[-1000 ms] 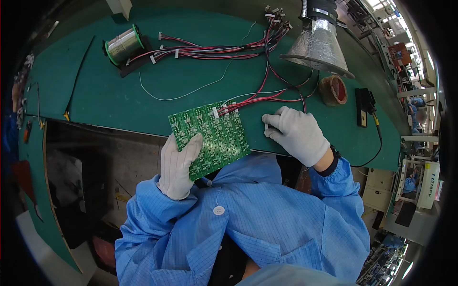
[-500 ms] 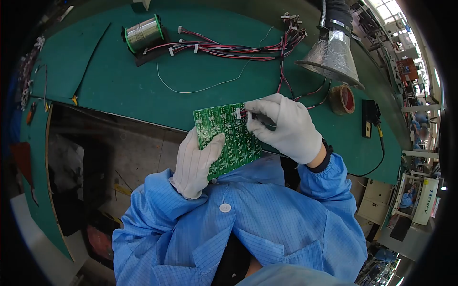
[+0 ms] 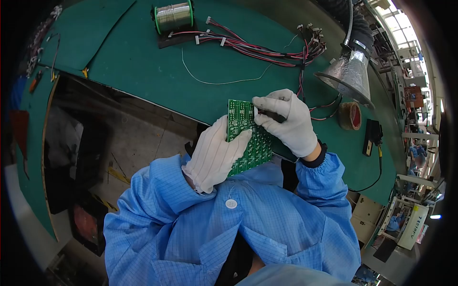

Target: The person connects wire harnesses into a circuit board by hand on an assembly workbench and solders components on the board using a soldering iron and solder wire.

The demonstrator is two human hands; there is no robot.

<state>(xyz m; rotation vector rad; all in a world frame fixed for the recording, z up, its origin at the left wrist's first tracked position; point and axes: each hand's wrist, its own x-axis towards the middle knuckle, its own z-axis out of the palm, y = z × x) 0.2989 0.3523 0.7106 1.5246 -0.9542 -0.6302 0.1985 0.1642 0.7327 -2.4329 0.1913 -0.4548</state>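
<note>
We've got the green circuit board (image 3: pixel 260 148) mid-frame, gripped in white-gloved left hand (image 3: pixel 217 155); white-gloved right hand (image 3: pixel 289 122) pinches white plastic connector (image 3: pixel 255 112) at board's upper edge. Seated or not: can't tell.

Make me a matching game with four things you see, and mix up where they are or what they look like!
Things:
1. Circuit board
2. Wire spool
3. Metal cone
4. Round ring

Clues:
A. Brown outside, red inside
B. Joined to a black hose
C. Held in the left hand
D. Silvery in the middle, with green rims

Right pairs: 1-C, 2-D, 3-B, 4-A
</note>
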